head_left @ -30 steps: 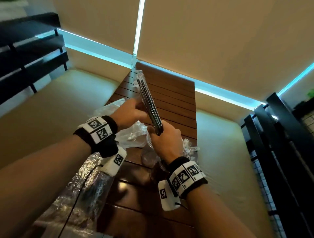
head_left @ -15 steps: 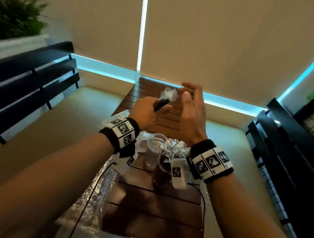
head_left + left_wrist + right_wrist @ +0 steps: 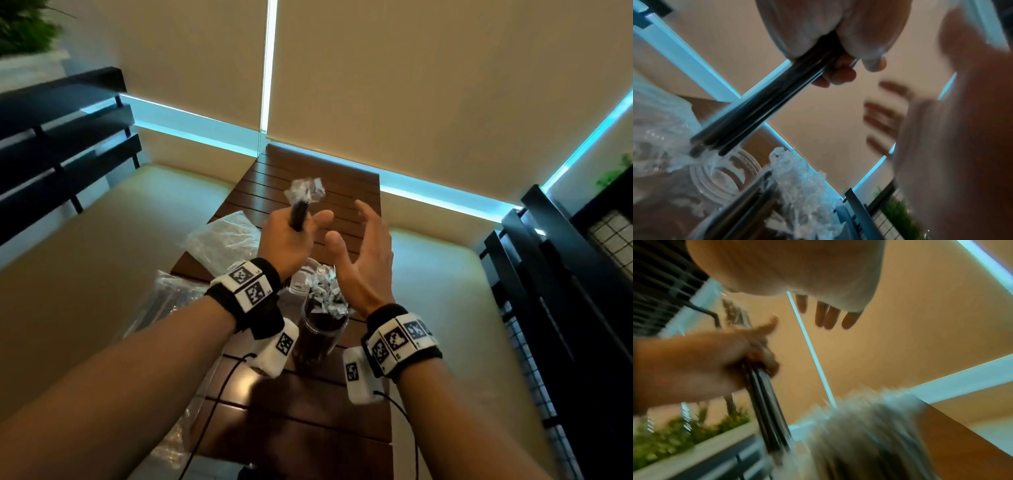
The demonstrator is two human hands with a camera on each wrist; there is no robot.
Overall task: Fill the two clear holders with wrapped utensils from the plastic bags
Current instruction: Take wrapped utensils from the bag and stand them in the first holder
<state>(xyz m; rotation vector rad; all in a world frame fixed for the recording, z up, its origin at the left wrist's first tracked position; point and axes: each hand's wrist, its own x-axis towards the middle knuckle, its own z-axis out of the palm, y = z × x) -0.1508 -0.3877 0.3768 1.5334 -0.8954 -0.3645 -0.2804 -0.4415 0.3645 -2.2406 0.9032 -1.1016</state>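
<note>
My left hand (image 3: 297,230) grips a bundle of black wrapped utensils (image 3: 299,213) upright above the wooden table (image 3: 346,192), their crinkled clear wrapper ends at the top. In the left wrist view the bundle (image 3: 760,110) slants down from my curled fingers (image 3: 840,76). My right hand (image 3: 352,229) hovers just right of the bundle, fingers spread and holding nothing. Below the hands stands a clear holder (image 3: 320,337) packed with wrapped utensils. A second clear holder (image 3: 300,279), empty, stands just behind it, its ringed rim (image 3: 721,175) visible under the bundle.
A crumpled plastic bag (image 3: 222,240) lies on the table's left side, another bag (image 3: 171,301) nearer me on the left. Beige bench cushions (image 3: 102,246) flank the table. Black railings (image 3: 555,308) stand at the right and far left.
A second ago both hands held the long bundle together. My right hand has let go and opened beside it. The left hand alone now holds the bundle, raised above the holders.
</note>
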